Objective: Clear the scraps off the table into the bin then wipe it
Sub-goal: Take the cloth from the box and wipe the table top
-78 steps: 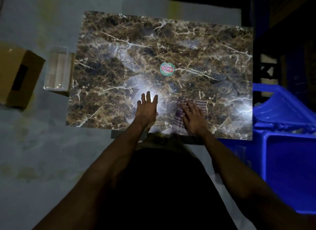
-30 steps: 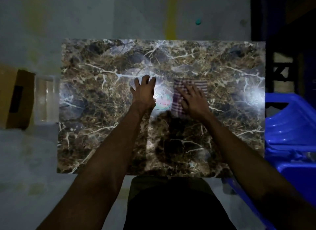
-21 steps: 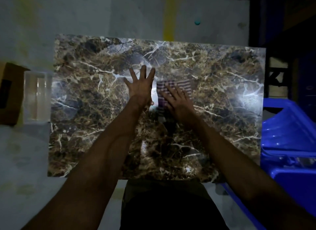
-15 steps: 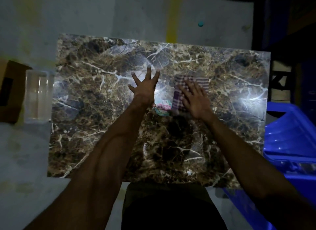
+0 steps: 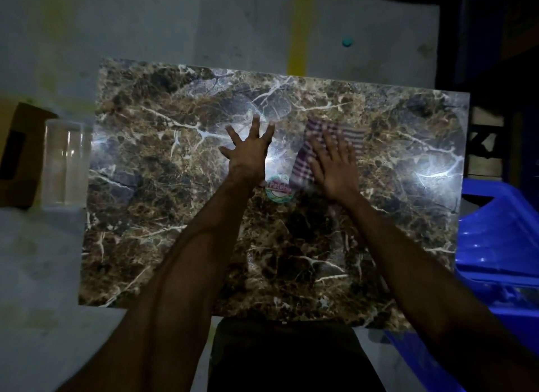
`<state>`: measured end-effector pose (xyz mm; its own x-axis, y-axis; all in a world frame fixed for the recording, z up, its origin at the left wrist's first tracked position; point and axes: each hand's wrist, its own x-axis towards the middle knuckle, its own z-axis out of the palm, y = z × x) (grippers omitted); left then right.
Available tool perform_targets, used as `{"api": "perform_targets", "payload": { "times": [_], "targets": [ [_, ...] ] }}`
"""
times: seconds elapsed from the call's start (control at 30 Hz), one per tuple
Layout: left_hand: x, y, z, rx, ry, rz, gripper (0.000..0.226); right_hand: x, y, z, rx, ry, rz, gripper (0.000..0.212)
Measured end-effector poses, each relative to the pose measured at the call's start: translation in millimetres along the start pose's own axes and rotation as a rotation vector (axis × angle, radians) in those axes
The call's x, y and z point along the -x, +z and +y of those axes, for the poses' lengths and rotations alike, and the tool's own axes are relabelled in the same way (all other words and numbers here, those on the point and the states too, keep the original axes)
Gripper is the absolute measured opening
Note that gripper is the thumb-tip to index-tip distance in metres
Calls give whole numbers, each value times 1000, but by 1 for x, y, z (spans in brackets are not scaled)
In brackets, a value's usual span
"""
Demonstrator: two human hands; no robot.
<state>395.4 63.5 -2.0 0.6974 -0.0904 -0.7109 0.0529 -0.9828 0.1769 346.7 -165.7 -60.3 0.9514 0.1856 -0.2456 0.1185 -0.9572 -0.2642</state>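
Two hands lie on one tabletop [image 5: 163, 222] with a brown marble pattern. The left hand [image 5: 248, 155] rests flat, fingers spread, holding nothing. The right hand [image 5: 335, 167] presses with straight fingers on one checked cloth [image 5: 303, 164], purple and white, near the middle. One round sticker [image 5: 279, 191] sits between the wrists.

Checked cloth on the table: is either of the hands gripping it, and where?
Neither grips. The right hand presses flat on the checked cloth's near part.
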Motion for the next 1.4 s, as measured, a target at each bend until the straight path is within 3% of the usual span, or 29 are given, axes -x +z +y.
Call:
{"api": "perform_targets", "payload": {
  "times": [0.17, 0.3, 0.5, 0.57, 0.67, 0.8, 0.83, 0.87, 0.93, 1.0, 1.1, 1.23, 1.33, 1.4],
  "targets": [
    [3, 4, -2, -3, -3, 103, 147, -66, -9, -26, -11, 12, 101, 57],
    [-7, 11, 0, -83, -42, 194, 149, -39, 12, -45, 14, -126, 73, 59],
    [-18, -4, -2, -109, -15, 65, 156, -21, 0, 5, 19, -53, 0, 66],
    [-23, -15, -1, -117, -13, 44, 143, -44, -9, 6, 5, 25, 62, 65],
    [-34, -28, -4, -135, 37, 92, 107, -86, -14, -11, -26, 80, 116, 63],
    [-37, -23, -4, -108, 86, 290, 45, -85, -4, -42, 1, -9, 90, 63],
    [-35, -21, -1, -98, 63, 333, 38, -74, 0, -43, 12, -79, 74, 63],
    [-32, -18, 2, -102, 39, 351, 47, -63, 2, -40, 20, -144, 59, 63],
    [-31, -12, 3, -123, 12, 315, 92, -45, 2, -25, 40, -203, 40, 62],
    [-33, -10, 2, -112, 21, 298, 115, -38, -3, -5, 58, -159, 42, 61],
    [-42, -15, 2, -73, 44, 215, 116, -62, -16, 9, 39, -38, 83, 60],
    [-55, -26, 18, 15, 12, 161, 94, -122, -23, -4, -5, 74, 175, 61],
    [-58, -24, 18, 25, -4, 146, 97, -125, -11, -31, 8, 45, 184, 61],
    [-59, -22, 16, 25, 4, 159, 91, -104, -3, -36, 39, -75, 154, 60]
  ]
}}
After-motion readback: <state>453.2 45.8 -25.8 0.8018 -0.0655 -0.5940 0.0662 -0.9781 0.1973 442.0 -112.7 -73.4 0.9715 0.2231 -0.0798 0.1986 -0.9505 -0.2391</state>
